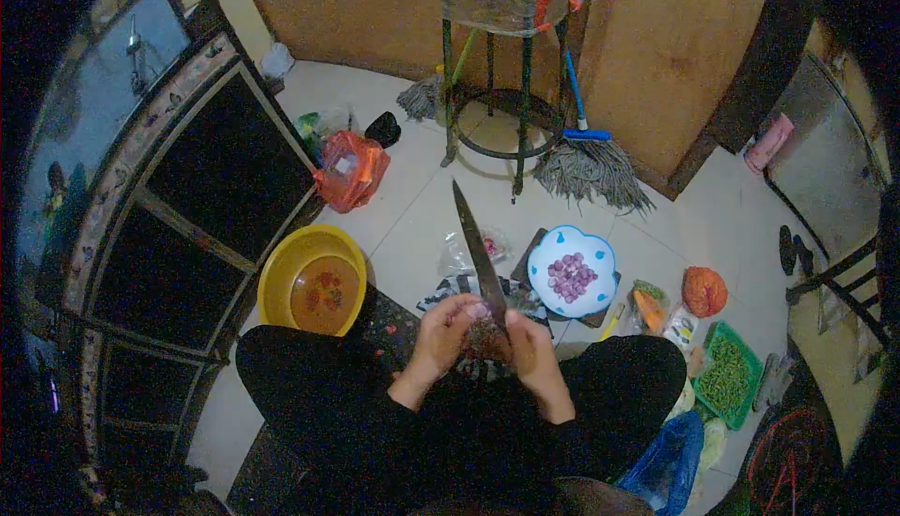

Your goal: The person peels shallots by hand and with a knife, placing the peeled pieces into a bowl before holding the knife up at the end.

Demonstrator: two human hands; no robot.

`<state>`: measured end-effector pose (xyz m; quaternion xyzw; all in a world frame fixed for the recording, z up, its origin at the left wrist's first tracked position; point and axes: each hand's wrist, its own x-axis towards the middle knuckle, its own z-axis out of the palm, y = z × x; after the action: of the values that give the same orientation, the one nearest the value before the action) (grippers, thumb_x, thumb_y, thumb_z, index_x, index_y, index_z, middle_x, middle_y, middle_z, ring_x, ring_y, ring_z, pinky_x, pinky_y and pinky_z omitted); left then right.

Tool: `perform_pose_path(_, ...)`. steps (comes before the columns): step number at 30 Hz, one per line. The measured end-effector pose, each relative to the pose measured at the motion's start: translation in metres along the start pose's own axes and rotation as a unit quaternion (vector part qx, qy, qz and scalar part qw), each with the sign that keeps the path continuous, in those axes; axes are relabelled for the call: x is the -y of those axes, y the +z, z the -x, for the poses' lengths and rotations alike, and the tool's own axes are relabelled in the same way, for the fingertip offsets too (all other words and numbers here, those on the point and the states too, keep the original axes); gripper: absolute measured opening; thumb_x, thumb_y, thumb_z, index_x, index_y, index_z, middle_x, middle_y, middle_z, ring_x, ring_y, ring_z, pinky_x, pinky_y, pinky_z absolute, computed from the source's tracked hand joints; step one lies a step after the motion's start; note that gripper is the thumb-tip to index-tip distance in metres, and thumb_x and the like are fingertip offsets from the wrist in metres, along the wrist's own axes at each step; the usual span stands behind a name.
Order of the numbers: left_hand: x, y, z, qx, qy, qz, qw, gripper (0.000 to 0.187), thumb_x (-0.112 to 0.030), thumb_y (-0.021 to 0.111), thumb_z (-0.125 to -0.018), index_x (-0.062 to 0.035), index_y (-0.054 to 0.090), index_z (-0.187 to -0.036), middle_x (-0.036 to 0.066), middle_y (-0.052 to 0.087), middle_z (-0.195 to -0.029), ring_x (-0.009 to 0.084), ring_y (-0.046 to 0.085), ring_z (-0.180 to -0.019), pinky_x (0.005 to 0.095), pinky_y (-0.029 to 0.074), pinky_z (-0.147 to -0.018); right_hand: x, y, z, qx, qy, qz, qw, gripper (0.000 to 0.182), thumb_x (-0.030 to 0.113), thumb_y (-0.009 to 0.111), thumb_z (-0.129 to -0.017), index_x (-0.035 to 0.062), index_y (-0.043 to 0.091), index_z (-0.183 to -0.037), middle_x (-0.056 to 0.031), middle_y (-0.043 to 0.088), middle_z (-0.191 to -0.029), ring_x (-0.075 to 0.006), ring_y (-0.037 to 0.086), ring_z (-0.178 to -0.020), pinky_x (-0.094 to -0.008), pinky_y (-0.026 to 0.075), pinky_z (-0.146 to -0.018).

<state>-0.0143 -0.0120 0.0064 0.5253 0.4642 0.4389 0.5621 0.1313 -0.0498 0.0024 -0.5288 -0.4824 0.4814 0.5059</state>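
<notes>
My left hand (439,336) pinches a small peeled shallot (479,312) in its fingertips, over my lap. Wrapped around the handle of a long knife (475,246), my right hand (536,358) is close beside it. The blade points up and away from me, its lower part near the shallot. Under the hands lies a dark pile of what looks like peelings (484,343), partly hidden by them. Ahead to the right, a white scalloped bowl (602,255) with blue marks holds several purple shallots (571,278). Behind the blade is a clear plastic bag (457,255) with something reddish in it.
A yellow basin (265,282) with brownish water stands left of my knee. Further off are a red plastic bag (352,171), a stool (525,94) and a mop (591,174). On the right lie a carrot (649,310), an orange bundle (704,291), a green tray (714,336) and a blue bag (667,464).
</notes>
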Motion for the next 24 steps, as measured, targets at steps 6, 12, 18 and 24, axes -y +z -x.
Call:
perform_pose_path(6,0.007,-0.001,-0.001,0.018,-0.069,0.099,0.993,0.023,-0.018,0.054,-0.088,-0.0019,0.059,-0.104,-0.001,0.059,-0.081,0.0045,0.047,-0.065,0.0178,0.038,-0.058,0.010,-0.004,-0.002,0.022,0.108,-0.134,0.985,0.036,0.035,0.042,-0.094,0.0074,0.053,-0.073,0.0065,0.041,-0.059,-0.0043,0.034,-0.051,-0.0209,0.025,-0.044)
perform_pose_path(12,0.007,-0.001,-0.002,0.009,-0.067,0.082,0.994,0.024,-0.015,0.055,-0.087,-0.0013,0.057,-0.107,-0.003,0.055,-0.078,0.0046,0.048,-0.071,0.0175,0.040,-0.064,0.010,-0.002,0.000,0.026,0.004,-0.034,0.999,0.034,0.030,0.044,-0.094,0.0011,0.057,-0.107,0.0047,0.044,-0.061,-0.0046,0.036,-0.056,-0.0218,0.031,-0.049)
perform_pose_path(18,0.028,-0.003,-0.004,-0.011,0.018,0.005,1.000,0.025,-0.014,0.059,-0.085,-0.0004,0.058,-0.106,-0.001,0.057,-0.084,0.0061,0.050,-0.074,0.0194,0.042,-0.068,0.007,0.000,0.003,0.071,-0.011,0.028,0.997,0.036,0.028,0.042,-0.094,-0.0009,0.054,-0.114,-0.0010,0.048,-0.065,-0.0085,0.042,-0.063,-0.0271,0.038,-0.055)
perform_pose_path(24,0.010,-0.002,0.002,0.023,-0.053,0.154,0.986,0.028,-0.016,0.059,-0.085,-0.0019,0.055,-0.109,0.000,0.058,-0.090,0.0055,0.049,-0.071,0.0190,0.041,-0.064,0.005,0.003,0.000,-0.017,-0.015,0.002,1.000,0.041,0.033,0.041,-0.094,-0.0020,0.054,-0.112,-0.0024,0.052,-0.066,-0.0101,0.045,-0.064,-0.0286,0.040,-0.056)
